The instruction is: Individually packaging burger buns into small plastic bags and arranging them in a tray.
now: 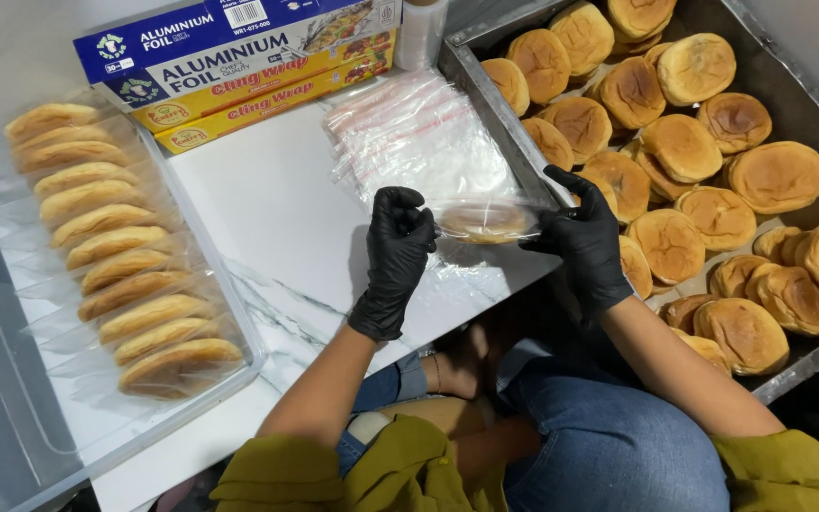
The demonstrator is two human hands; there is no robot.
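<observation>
Both my hands wear black gloves and hold one clear plastic bag with a round bun (485, 223) inside it. My left hand (396, 248) grips the bag's left end. My right hand (584, 243) grips its right end. The bagged bun hangs just above the white marble-look board (267, 218), next to the corner of a metal tray (485, 95). A stack of empty clear bags (409, 133) lies on the board just beyond the bun.
The metal tray at the right holds several loose brown buns (684, 147). A clear plastic bin (11, 379) at the left holds a row of bagged buns (125, 256) standing on edge. Boxes of foil and cling wrap (239, 66) lie at the back. My knees in jeans are below.
</observation>
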